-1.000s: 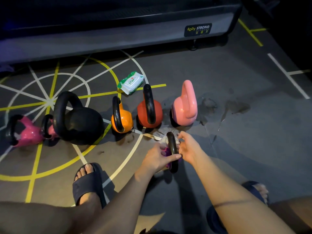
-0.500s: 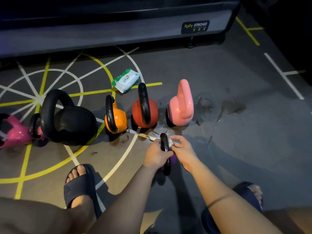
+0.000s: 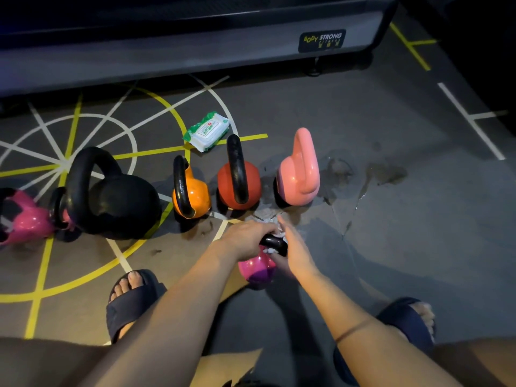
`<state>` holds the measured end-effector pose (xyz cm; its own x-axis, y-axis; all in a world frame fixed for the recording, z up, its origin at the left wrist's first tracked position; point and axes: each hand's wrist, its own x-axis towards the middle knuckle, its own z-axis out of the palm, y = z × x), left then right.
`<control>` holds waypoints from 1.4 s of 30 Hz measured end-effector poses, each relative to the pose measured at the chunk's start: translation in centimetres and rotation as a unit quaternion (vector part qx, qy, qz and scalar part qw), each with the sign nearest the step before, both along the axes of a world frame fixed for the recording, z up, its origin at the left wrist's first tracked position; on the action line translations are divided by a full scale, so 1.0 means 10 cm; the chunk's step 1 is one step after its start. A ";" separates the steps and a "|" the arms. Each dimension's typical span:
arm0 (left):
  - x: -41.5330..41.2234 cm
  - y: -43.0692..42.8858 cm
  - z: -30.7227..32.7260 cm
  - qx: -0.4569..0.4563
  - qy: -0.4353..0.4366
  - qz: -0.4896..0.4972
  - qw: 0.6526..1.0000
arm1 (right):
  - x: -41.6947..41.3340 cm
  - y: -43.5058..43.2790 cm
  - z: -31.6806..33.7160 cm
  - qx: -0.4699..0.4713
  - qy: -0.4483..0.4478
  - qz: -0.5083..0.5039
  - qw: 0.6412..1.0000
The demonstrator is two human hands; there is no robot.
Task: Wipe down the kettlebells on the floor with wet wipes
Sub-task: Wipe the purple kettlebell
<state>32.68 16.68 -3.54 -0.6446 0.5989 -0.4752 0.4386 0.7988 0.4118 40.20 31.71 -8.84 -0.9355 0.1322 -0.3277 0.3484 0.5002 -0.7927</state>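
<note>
Dim, dark top corners, glossy glare spots, wide-angle edge bending.

Grey floor (image 3: 405, 261) with yellow and white line markings; wet stains (image 3: 386, 173) at right; dark machine base (image 3: 167, 60) along top, BODY STRONG label (image 3: 322, 40); left slipper (image 3: 131, 308); right slipper (image 3: 402, 319).

The place is a gym. A black kettlebell (image 3: 117, 202), an orange kettlebell (image 3: 192, 196), a red kettlebell (image 3: 240, 185) and a pink kettlebell (image 3: 300, 174) stand in a row on a dark matted floor (image 3: 307, 107). The floor carries yellow and white painted lines (image 3: 73, 127) forming a circle with spokes. Behind the row, the grey base of an exercise machine (image 3: 167, 51) has a "BODY STRONG" label (image 3: 322, 40).
</note>
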 end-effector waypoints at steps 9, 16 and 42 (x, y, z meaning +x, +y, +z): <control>0.12 -0.28 -0.09 0.092 0.053 0.129 0.986 | 0.11 -0.25 0.02 -0.011 0.000 -0.047 0.999; 0.20 -0.31 -0.13 0.098 0.064 0.122 0.986 | 0.16 0.00 0.15 -0.157 -0.092 -0.017 0.983; 0.45 -0.34 -0.12 0.112 0.048 0.096 0.988 | 0.21 0.23 0.01 -0.008 -0.254 0.117 0.960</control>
<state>37.19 13.30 -4.77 -0.7926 0.5441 -0.2753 0.3330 0.7645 0.5520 42.31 34.00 -8.78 -0.6572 -0.0715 -0.7503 0.5718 0.6012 -0.5582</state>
